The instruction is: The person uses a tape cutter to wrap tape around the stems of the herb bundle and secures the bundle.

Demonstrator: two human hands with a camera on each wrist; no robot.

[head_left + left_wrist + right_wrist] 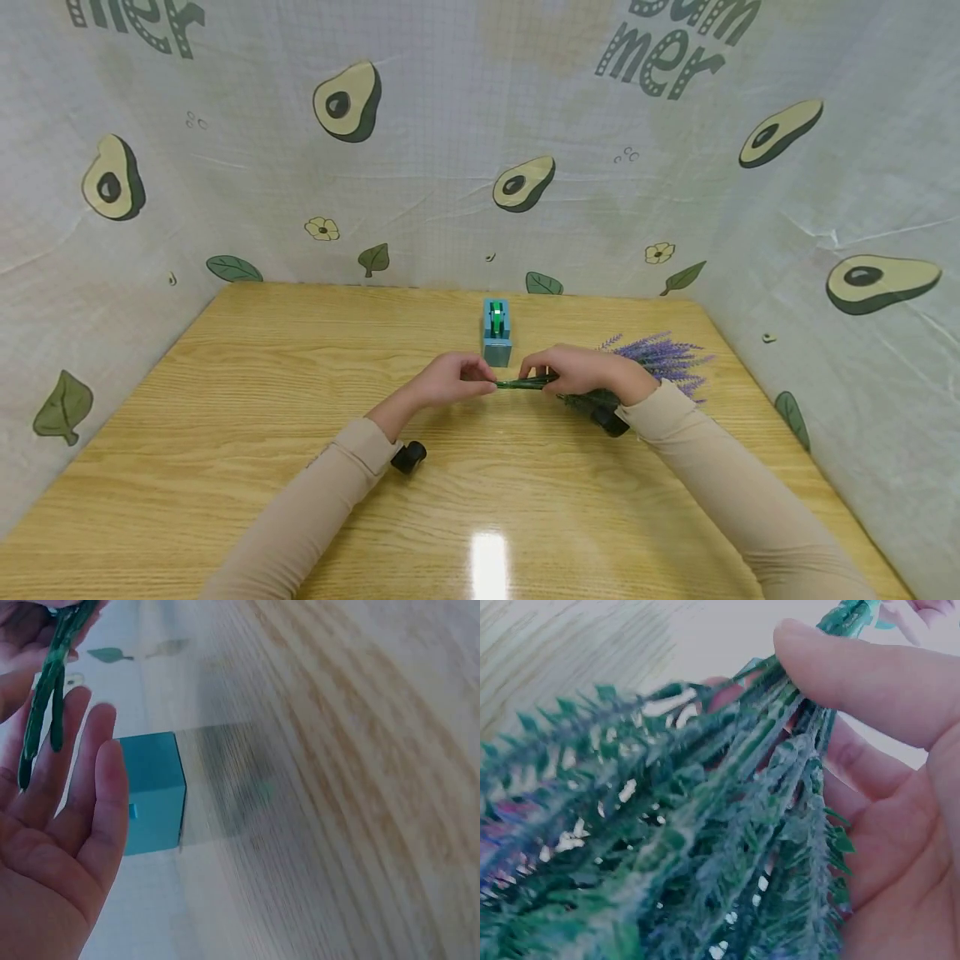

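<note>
A bunch of lavender [663,358] with purple flower spikes lies to the right, its leafy green part [705,825] filling much of the right wrist view. My right hand [577,368] grips its gathered stems, the thumb [862,675] across them. The green stems [46,705] point left, and a shiny green band [504,384] shows near their ends. My left hand [456,380] is at those ends, with its thumb tip close beside them. Its other fingers [88,742] are extended and relaxed behind the stems, palm showing.
A blue tape dispenser [497,354] with a green roll [497,315] stands just beyond the hands. The wooden table [300,350] meets an avocado-print cloth [435,192] at the back and sides. Black wrist cameras [408,457] sit by both cuffs.
</note>
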